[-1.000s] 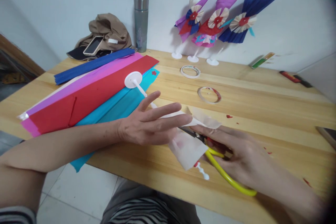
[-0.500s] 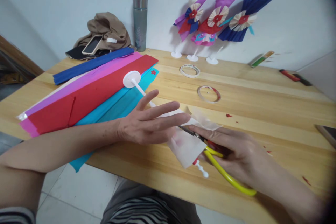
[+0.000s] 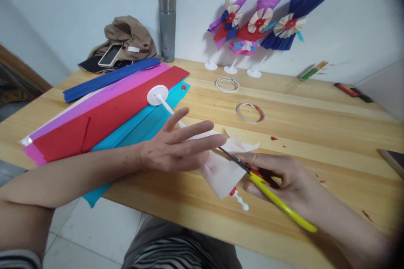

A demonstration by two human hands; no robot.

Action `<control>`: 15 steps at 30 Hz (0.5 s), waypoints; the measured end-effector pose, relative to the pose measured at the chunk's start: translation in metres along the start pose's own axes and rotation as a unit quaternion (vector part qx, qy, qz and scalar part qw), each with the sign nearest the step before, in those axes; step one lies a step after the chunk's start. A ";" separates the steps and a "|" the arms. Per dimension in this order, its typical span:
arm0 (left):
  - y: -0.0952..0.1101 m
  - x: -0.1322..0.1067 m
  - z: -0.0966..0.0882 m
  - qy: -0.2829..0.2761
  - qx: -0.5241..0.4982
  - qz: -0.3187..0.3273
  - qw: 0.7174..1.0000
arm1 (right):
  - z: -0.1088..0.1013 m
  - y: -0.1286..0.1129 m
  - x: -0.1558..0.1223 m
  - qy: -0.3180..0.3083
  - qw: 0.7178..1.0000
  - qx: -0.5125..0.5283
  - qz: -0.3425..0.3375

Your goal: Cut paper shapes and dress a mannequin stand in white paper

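Grips scissors [image 3: 260, 187] in right hand [image 3: 288, 183], fingers curled about handles, blades over paper [image 3: 222, 174]. Holds left hand [image 3: 176, 147] over paper, visible fingers spread; cannot tell of any pinch beneath. Finds paper mainly between hands, above table [image 3: 303, 122]. Advise steadying paper taut, keeping blades clear of left fingertips.

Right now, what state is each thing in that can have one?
Scissors: gripped, blades apparently nearly closed
Right hand: closed around the scissors
Left hand: fingers extended, grip hidden
White sheet: bent, partly hidden
White stand: tipped over, partly hidden
Blue paper: folded into a strip
Teal paper: corner hanging past the table edge
Flask: upright, lidded
Phone: face up, screen dark
Tape rolls: lying flat
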State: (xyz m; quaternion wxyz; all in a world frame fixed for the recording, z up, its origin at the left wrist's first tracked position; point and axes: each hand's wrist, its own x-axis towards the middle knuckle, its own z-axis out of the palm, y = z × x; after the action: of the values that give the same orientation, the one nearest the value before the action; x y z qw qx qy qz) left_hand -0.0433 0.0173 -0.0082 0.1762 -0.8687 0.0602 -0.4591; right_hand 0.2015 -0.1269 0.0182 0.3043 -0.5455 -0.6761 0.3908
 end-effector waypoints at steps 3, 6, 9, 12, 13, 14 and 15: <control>-0.001 -0.001 0.001 0.009 0.006 0.002 1.000 | 0.000 0.001 0.000 0.000 1.000 0.002 0.017; -0.001 -0.002 0.002 0.012 0.001 0.008 1.000 | 0.000 0.001 0.000 -0.001 1.000 0.003 0.021; 0.000 -0.003 0.003 0.006 -0.003 0.008 1.000 | 0.000 0.006 0.001 0.014 1.000 -0.005 0.020; -0.001 -0.003 0.002 0.016 0.003 0.008 1.000 | -0.001 0.014 0.002 0.050 0.998 -0.024 0.027; -0.002 -0.003 0.001 0.017 0.003 0.008 1.000 | -0.001 0.016 0.003 0.067 0.997 -0.034 0.036; -0.003 -0.003 0.000 0.017 0.002 0.009 1.000 | -0.002 0.018 0.003 0.084 0.994 -0.044 0.046; -0.004 -0.003 -0.001 0.012 0.003 0.007 1.000 | -0.004 0.020 0.004 0.100 0.992 -0.052 0.051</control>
State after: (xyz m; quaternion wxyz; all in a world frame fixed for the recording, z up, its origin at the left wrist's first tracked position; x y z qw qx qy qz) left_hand -0.0460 0.0218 -0.0088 0.1810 -0.8622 0.0669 -0.4684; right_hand 0.2140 -0.1206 0.0032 0.3208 -0.6311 -0.6329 0.3136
